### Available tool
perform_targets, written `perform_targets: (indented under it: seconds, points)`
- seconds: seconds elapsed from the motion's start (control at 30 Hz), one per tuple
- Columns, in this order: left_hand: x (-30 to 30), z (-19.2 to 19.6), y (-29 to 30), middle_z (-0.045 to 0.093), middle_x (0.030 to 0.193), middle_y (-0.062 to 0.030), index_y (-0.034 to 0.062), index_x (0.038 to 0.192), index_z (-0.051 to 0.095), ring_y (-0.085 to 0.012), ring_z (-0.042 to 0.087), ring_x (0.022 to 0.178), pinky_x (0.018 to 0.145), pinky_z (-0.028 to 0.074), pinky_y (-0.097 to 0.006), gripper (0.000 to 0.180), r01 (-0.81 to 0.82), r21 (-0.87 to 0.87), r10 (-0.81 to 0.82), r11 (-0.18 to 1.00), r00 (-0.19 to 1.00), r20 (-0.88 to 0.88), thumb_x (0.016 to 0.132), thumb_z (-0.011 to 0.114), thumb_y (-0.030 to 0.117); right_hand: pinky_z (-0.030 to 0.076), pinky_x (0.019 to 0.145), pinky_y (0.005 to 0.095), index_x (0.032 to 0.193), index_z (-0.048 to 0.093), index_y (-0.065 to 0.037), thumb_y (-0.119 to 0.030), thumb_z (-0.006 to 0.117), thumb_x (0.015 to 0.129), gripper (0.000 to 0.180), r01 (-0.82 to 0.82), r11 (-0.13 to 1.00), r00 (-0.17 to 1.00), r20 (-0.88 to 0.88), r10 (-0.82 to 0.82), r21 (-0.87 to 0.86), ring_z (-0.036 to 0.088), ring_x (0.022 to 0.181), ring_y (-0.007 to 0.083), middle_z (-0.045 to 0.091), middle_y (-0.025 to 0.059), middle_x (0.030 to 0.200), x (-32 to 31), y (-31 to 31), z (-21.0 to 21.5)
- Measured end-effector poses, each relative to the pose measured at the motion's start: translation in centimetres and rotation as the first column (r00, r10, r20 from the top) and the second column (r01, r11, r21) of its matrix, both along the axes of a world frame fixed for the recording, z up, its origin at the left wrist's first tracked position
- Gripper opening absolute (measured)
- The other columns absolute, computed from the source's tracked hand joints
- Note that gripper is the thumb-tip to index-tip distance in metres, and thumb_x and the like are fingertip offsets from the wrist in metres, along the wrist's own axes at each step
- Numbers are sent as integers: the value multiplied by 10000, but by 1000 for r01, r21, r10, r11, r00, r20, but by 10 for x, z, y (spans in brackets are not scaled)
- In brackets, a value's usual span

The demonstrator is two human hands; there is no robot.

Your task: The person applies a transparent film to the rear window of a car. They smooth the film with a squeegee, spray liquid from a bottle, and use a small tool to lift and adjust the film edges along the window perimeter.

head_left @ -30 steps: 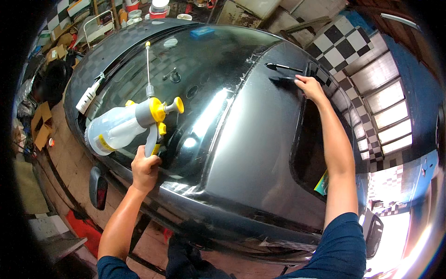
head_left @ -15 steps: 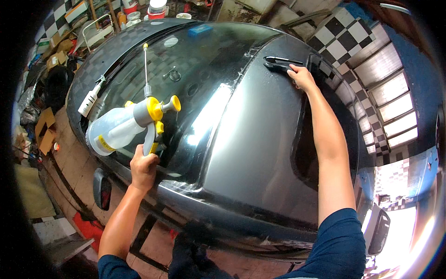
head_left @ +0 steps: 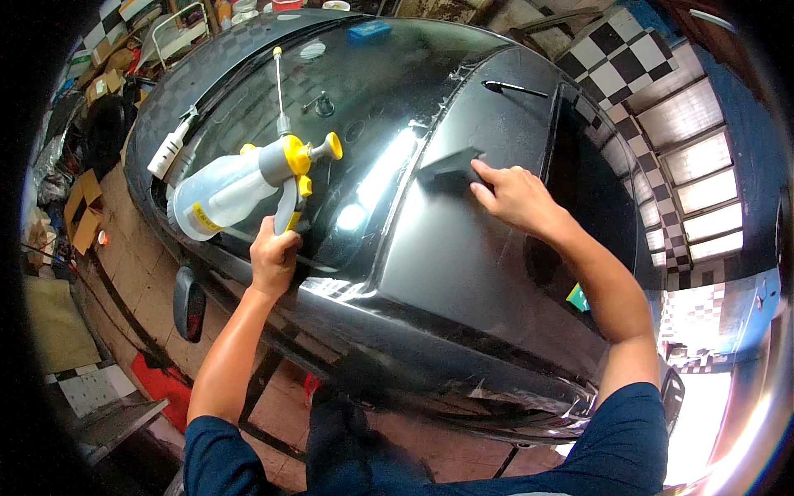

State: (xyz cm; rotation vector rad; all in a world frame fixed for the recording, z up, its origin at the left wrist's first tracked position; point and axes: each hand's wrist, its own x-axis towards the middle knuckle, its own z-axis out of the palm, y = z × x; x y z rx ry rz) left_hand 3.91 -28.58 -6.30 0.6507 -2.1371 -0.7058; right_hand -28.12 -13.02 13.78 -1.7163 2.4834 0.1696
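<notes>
My left hand is closed round the grey handle of a pump sprayer with a clear body and yellow fittings, held over the car's windshield. The sprayer's thin wand points away from me. In my right hand is a dark, flat-bladed squeegee, pinched at one end and slightly smeared by motion. Its blade is over the grey roof panel, by the top edge of the windshield; whether it touches is hard to tell. Farther off on the roof lies a slim black pen-like tool.
A white spray bottle rests at the windshield's base. A blue block sits on the far glass. One side mirror juts out near me at left. Boxes and clutter line the left side. A green-yellow card shows beyond my right forearm.
My right hand has brought the squeegee nearer and leftward, away from the black pen-like tool. My left hand still holds the sprayer, which sits slightly higher and further right in view.
</notes>
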Motion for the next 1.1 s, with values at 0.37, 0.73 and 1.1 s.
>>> perform_targets:
  seconds: [0.37,0.73,1.1]
  points:
    - [-7,6,4,513,875,-148,59,771,577,-352,567,760,645,466,-369,168,10,-32,-11,999,1000,-15,672,570,-77,521,768,404,1071,635,-76,-311,468,863,356,545,833,838,85,-539,-95,674,746,281,676,167,826,-85,-20,2]
    - [-5,0,2,514,884,-150,64,783,582,-368,566,781,647,462,-393,155,6,-59,-8,998,999,-45,689,593,-58,487,543,443,1155,592,-143,-300,573,863,332,-106,994,975,193,107,-19,607,587,345,590,155,629,170,151,44]
    - [-5,-4,2,512,881,-159,71,777,590,-380,560,775,641,460,-414,154,3,-99,-7,995,999,-44,688,582,-55,407,480,198,1224,568,-43,-224,626,876,396,879,454,380,788,-485,-145,528,565,66,585,13,739,208,336,100]
